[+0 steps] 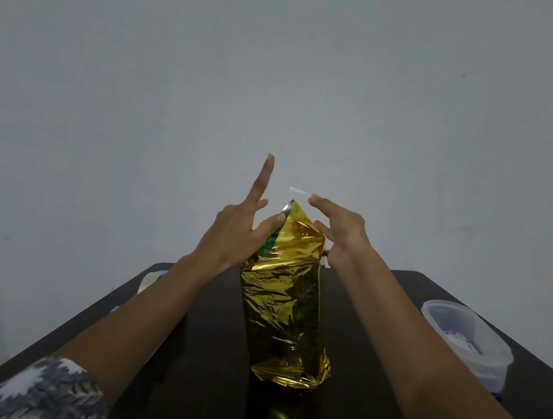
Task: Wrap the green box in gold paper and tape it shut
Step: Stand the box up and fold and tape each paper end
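The green box stands upright on the dark table, almost fully covered by crinkled gold paper. Only a small green patch shows near the top left. The paper rises to a folded point at the top. My left hand is at the box's upper left, thumb pressing the paper flap against the box, the other fingers spread and raised. My right hand hovers at the upper right, with a short clear tape strip hanging from its index fingertip just above the paper's point.
A clear plastic tub with something white and blue inside sits at the table's right edge. A white object lies at the left edge, partly hidden by my left forearm. A plain grey wall stands behind.
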Tool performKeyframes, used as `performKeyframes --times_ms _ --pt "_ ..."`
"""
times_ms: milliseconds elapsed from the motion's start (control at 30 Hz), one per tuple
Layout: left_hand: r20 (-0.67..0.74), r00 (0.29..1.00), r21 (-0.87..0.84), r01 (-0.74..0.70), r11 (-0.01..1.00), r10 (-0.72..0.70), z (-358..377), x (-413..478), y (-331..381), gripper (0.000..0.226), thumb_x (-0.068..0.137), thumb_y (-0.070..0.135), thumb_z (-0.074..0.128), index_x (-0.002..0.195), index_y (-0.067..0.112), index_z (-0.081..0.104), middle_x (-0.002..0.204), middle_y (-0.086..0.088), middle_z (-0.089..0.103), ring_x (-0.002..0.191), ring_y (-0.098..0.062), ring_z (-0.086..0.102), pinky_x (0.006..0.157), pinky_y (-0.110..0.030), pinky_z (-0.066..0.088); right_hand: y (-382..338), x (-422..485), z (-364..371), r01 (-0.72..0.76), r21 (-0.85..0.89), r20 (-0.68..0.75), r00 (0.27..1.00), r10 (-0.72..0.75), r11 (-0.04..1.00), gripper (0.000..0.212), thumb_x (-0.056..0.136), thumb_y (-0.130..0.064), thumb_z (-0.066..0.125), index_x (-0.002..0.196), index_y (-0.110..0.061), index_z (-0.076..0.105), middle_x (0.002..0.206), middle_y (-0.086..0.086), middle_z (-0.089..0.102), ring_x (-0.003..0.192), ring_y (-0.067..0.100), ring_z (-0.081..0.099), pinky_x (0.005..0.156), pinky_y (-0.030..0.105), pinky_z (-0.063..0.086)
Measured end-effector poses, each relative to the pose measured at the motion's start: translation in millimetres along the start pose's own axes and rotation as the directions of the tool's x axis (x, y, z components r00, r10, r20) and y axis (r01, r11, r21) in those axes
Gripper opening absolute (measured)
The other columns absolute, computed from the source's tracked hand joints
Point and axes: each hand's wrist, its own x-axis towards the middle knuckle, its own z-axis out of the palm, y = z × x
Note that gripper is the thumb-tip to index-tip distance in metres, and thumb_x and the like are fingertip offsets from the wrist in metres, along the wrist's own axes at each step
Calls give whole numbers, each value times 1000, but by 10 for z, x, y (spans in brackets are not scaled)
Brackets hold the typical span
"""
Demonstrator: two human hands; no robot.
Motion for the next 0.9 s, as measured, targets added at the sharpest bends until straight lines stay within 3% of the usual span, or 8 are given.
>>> performKeyframes --times_ms 100,133,200,267,400,533,667,900 --pt "-12 999 62 -42 997 42 31 -21 25 72 93 50 43 137 52 -14 147 -1 42 98 -25 65 106 -43 34 52 35 26 63 -67 -27 998 -65 996 11 81 -20 72 87 -12 66 87 -1 59 81 16 56 80 39 53" --pt "-26 998 69 -50 996 52 56 -26 35 70 94 48 43 139 52 -10 148 -1 40 104 -26 63 106 -43 34 62 39 46 90 -75 -30 995 -92 993 9 80 -20 72 77 -14 65 81 -1 61 83 18 59 86 40 52" --pt "-73 996 55 -44 998 48 114 -39 41 66 95 46 43 144 48 0 152 0 33 125 -26 50 106 -44 35 80 48 87 130 -134 -42 990 -137 982 13 79 -20 71 68 -17 64 73 -1 61 78 18 60 78 34 51" --pt "-113 993 90 -27 996 37 167 -38 29 62 96 43 43 148 42 9 155 -1 26 128 -25 47 103 -47 38 100 55 110 162 -184 -49 984 -174 970 12 78 -19 69 67 -14 66 69 0 60 74 17 57 68 29 46" --pt "-153 986 228 -30 973 66 238 -42 25 53 97 33 46 145 33 24 157 -5 18 95 -27 63 78 -32 41 144 66 120 163 -199 -37 984 -173 966 15 78 -20 68 68 -10 65 68 -1 57 71 15 53 62 26 40" --pt "-197 974 252 -60 966 112 314 -11 -34 44 94 24 54 124 34 23 153 -11 25 75 -27 64 63 -26 36 149 78 133 115 -162 -20 993 -119 980 13 78 -20 65 70 -10 62 76 7 57 74 19 54 63 28 41" --pt "-207 964 300 -99 949 166 377 5 -102 50 87 13 67 120 26 32 144 -14 39 73 -27 65 53 -22 40 157 89 120 87 -162 -14 996 -90 983 11 79 -19 62 74 -9 59 81 9 58 77 21 54 62 28 41" --pt "-217 952 343 -132 930 215 414 11 -133 30 84 7 67 109 14 51 130 -15 52 77 -29 66 51 -23 40 179 123 119 105 -195 15 994 -104 975 14 79 -20 64 71 -9 59 80 8 54 80 21 52 65 30 39"
